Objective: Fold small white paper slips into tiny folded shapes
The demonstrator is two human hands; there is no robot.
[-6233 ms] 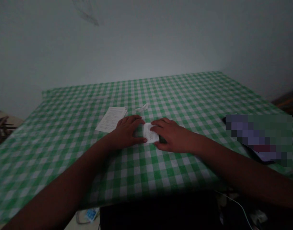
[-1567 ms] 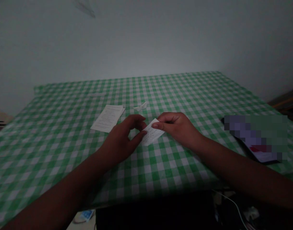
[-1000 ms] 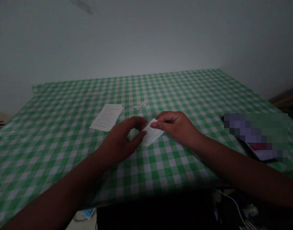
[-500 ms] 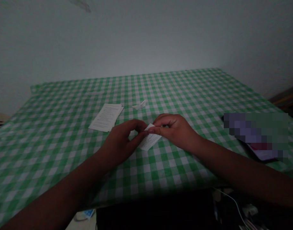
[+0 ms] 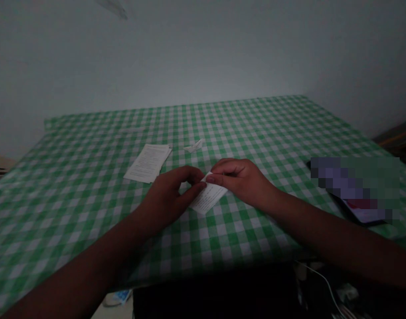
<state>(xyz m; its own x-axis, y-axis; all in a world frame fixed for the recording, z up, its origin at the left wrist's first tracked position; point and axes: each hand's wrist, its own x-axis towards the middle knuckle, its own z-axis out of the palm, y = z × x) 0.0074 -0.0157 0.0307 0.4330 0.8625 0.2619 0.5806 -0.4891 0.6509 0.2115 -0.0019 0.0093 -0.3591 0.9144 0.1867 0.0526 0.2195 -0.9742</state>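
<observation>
As the head view shows, both hands meet at the paper [image 5: 207, 200], which lies between them above the near part of the cloth [image 5: 222, 243]. The left hand [image 5: 171, 192] has its thumb and curled fingers pinched on the upper left edge; the right hand [image 5: 244, 179] pinches near the top corner, fingertips partly hidden behind. Neither hand is nearer: both touch it, thumb tips almost together. From the thumbs the paper spreads down toward the wearer, tilted like a diamond, its print rising rightward; covered edges make its long axis unclear. Beyond lie sheets [image 5: 148, 163] and a folded scrap [image 5: 194, 146].
</observation>
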